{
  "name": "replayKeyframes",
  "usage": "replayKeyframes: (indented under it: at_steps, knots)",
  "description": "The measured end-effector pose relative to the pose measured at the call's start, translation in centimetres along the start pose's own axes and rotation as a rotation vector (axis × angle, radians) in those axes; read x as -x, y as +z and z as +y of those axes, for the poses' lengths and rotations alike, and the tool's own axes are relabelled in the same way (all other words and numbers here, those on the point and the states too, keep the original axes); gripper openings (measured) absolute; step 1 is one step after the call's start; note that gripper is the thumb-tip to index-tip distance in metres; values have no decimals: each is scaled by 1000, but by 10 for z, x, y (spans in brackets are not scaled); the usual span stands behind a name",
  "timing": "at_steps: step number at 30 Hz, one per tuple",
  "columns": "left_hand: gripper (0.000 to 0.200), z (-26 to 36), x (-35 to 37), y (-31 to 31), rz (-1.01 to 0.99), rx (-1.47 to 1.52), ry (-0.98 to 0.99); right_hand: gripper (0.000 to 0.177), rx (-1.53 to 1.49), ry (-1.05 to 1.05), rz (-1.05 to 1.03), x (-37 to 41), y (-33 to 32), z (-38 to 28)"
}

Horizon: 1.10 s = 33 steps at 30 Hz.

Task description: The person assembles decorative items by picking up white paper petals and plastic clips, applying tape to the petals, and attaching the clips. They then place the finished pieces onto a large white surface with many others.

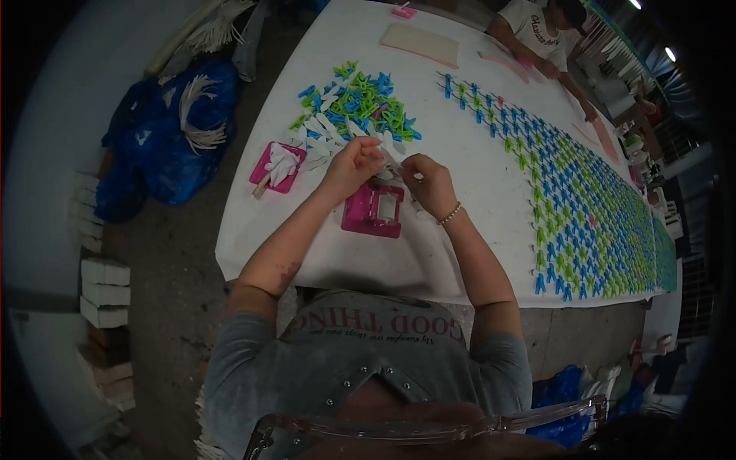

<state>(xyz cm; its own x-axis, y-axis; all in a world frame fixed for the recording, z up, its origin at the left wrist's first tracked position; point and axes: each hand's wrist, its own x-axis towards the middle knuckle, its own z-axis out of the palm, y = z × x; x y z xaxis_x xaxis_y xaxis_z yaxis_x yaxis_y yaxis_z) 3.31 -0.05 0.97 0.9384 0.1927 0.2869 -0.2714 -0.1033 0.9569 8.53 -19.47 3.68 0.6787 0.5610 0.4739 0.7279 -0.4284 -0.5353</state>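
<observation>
Above the white table, my left hand has its fingers bent together in a pinch. Close by on the right, my right hand is also closed, thumb against fingers. A small pale piece shows between the two hands, too indistinct to name. Just below them lies a pink tray with a pale rectangular block in it. Beyond my left hand are loose white elongated pieces beside a heap of blue and green plastic clips, which look like clothespins. Left of my forearm, a pink dish holds white pieces.
Rows of blue and green clips cover the table's right side. A person works at the far right edge. A beige flat board lies at the back. Blue bags and stacked white blocks stand on the floor left.
</observation>
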Motion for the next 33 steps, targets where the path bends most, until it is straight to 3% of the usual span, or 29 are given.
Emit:
replayKeyframes:
  at_steps: [2,4,8,10,20,28,33]
  knots:
    - [20,6,-2,0,-189,288,-202,14,-172,84,-78,6,-7,-16]
    - [19,11,0,0,-220,319,-207,11,-395,325,-157,14,-11,-27]
    - [18,24,11,-4,-327,419,-240,10,-626,400,-201,31,-7,-23]
    - [16,23,14,-1,-298,383,-200,12,-457,243,-174,38,-1,-20]
    - [7,2,26,-13,-311,-66,10,20,-312,130,-86,53,29,-5]
    - [10,-6,33,-12,-367,-440,252,25,-57,-205,-113,54,8,3]
    - [12,-4,32,1,-408,-515,355,25,2,-176,-124,52,-8,-2]
